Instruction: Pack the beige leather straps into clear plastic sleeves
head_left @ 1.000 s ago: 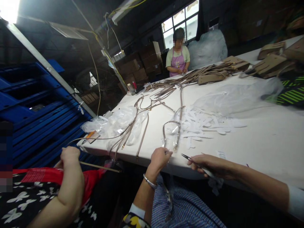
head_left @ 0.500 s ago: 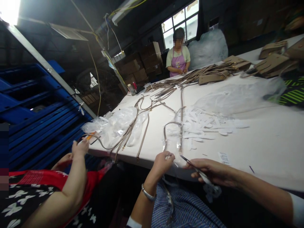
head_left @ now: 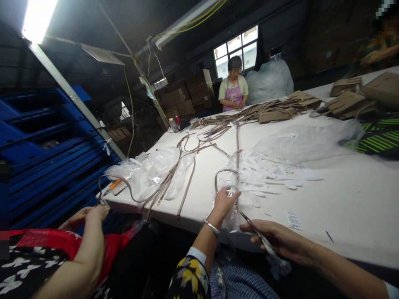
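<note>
From where I stand, the wearer's left hand point(head_left: 225, 202) is over a brown strap point(head_left: 226, 170) lying looped in a clear plastic sleeve point(head_left: 231, 224) at the near edge of the white worktable point(head_left: 352, 199), its fingers bent upon the wrapping, though I cannot tell whether they grip it or merely press. The right hand point(head_left: 270, 236) is closed around pointed snips point(head_left: 248, 220), dark tips directed toward the strap's lower end. Beyond the strap lie white paper strips point(head_left: 274, 176); a printed label point(head_left: 293, 221) lies to their right, nearer the edge, and unwrapped straps point(head_left: 168, 179) lie leftward.
</note>
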`<state>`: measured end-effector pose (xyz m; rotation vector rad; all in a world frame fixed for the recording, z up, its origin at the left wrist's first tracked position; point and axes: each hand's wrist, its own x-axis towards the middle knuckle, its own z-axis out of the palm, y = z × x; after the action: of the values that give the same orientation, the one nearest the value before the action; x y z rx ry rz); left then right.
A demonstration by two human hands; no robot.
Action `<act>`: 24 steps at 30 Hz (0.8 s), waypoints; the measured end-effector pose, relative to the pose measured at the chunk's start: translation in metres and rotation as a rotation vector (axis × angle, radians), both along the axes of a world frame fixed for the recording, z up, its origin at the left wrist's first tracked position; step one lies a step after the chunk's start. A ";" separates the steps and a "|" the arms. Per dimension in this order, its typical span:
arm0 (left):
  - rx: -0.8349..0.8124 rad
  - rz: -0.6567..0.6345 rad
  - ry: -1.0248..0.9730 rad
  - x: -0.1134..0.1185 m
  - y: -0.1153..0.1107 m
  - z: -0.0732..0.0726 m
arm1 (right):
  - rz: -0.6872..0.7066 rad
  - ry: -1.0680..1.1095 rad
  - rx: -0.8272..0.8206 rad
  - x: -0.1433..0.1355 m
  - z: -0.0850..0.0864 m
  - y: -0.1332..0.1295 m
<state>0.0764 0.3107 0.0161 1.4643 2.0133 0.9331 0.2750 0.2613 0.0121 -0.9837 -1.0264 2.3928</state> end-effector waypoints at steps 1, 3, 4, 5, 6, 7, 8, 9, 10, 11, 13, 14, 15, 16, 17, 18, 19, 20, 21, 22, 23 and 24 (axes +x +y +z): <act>0.006 0.012 -0.014 0.002 0.005 0.000 | -0.001 0.003 0.019 0.000 -0.001 -0.001; 0.012 0.049 -0.040 0.005 0.015 -0.001 | 0.003 0.007 0.056 -0.001 -0.003 -0.003; 0.011 0.071 -0.052 0.006 0.021 -0.001 | 0.004 0.008 0.072 -0.001 -0.004 -0.003; 0.007 0.091 -0.064 0.007 0.028 -0.001 | 0.003 0.007 0.087 -0.001 -0.005 -0.003; 0.001 0.109 -0.075 0.007 0.035 -0.001 | 0.005 0.007 0.100 -0.002 -0.006 -0.003; -0.006 0.124 -0.087 0.007 0.042 -0.001 | 0.009 0.007 0.114 -0.002 -0.008 -0.003; -0.017 0.134 -0.101 0.007 0.048 0.000 | 0.012 0.008 0.128 -0.002 -0.009 -0.002; -0.029 0.137 -0.118 0.007 0.054 0.001 | 0.017 0.008 0.140 -0.002 -0.011 -0.002; -0.041 0.133 -0.138 0.007 0.058 0.002 | 0.020 0.007 0.147 -0.002 -0.014 -0.002; -0.052 0.122 -0.161 0.007 0.061 0.005 | 0.018 0.005 0.151 -0.002 -0.016 -0.001; -0.068 0.083 -0.213 0.004 0.061 0.012 | 0.004 0.000 0.159 -0.001 -0.020 -0.001; -0.072 0.057 -0.239 0.002 0.058 0.017 | -0.003 0.001 0.164 -0.001 -0.023 -0.001; -0.075 0.028 -0.264 -0.002 0.052 0.023 | -0.007 0.005 0.171 -0.001 -0.025 -0.001; -0.078 -0.003 -0.286 -0.006 0.045 0.029 | -0.010 0.012 0.178 0.000 -0.026 -0.001; -0.081 -0.034 -0.304 -0.011 0.036 0.035 | -0.009 0.017 0.181 0.000 -0.027 0.000; -0.084 -0.063 -0.318 -0.016 0.025 0.041 | -0.004 0.016 0.182 0.000 -0.027 0.000; -0.087 -0.087 -0.326 -0.022 0.012 0.047 | 0.001 0.012 0.183 0.000 -0.027 0.000; -0.092 -0.105 -0.331 -0.028 -0.002 0.052 | 0.008 0.006 0.185 0.000 -0.026 0.000; -0.100 -0.117 -0.334 -0.033 -0.018 0.055 | 0.014 0.002 0.189 0.000 -0.024 0.000; -0.114 -0.125 -0.333 -0.039 -0.035 0.058 | 0.021 0.002 0.195 0.000 -0.021 0.000; -0.137 -0.134 -0.331 -0.044 -0.052 0.058 | 0.027 0.006 0.201 0.000 -0.019 -0.001; -0.166 -0.147 -0.326 -0.049 -0.070 0.058 | 0.032 0.010 0.205 0.001 -0.017 -0.002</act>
<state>0.0273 0.2407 0.0736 1.2599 1.6811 0.8580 0.2756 0.2597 -0.0045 -0.8869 -1.2631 2.2591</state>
